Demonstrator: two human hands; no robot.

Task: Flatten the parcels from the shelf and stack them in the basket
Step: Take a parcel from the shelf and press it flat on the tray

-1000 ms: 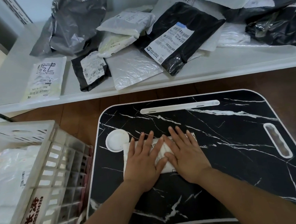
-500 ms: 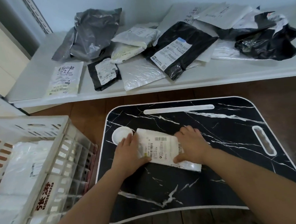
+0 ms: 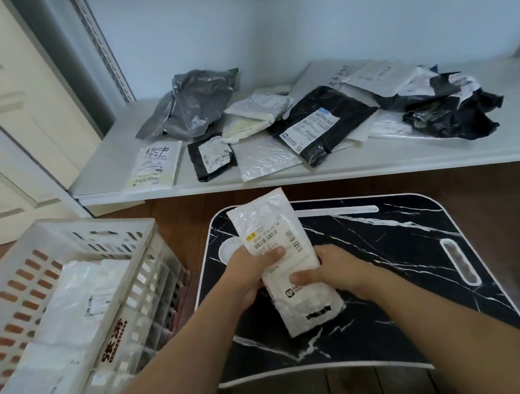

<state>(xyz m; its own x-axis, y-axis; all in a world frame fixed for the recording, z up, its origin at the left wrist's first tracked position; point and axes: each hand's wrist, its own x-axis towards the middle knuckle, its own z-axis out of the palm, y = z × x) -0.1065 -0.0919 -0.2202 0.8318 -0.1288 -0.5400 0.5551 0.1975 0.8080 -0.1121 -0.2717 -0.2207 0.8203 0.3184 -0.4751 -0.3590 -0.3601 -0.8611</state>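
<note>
Dark wood floor, pale wall behind, cream door panel at left. Low white shelf (image 3: 371, 164) runs across the back, smooth painted surface. In front of it: black lap tray with white marble veining and white rim (image 3: 407, 279), rounded corners, long slot along its far edge, oval cutout at the right.

Both hands are clamped on one white bubble-textured mailer parcel (image 3: 300, 297), lifted clear of the tray. Left hand (image 3: 251, 275) grips its left edge, thumb across the printed label; right hand (image 3: 326, 271) grips the right edge, thumb over the front. Hands close together, parcel between them. Parcel is a flat oblong, crinkled plastic skin, barcodes on the label. Long axis runs near-to-far, tilted: far end leans left toward the shelf, near end points toward the person and slightly right. Label faces up at the camera.

On the shelf, loose heap of mailers: crumpled grey plastic bag (image 3: 193, 104), small black poly bag with white label (image 3: 211, 157), large black poly bag with label (image 3: 321, 127), flat white labelled envelope (image 3: 154, 166), clear-white bubble mailer (image 3: 265, 157).

Left of the tray: white slotted plastic basket (image 3: 74, 236), rectangular, red characters on its near wall. White flat parcels (image 3: 83, 302) lie stacked inside.
</note>
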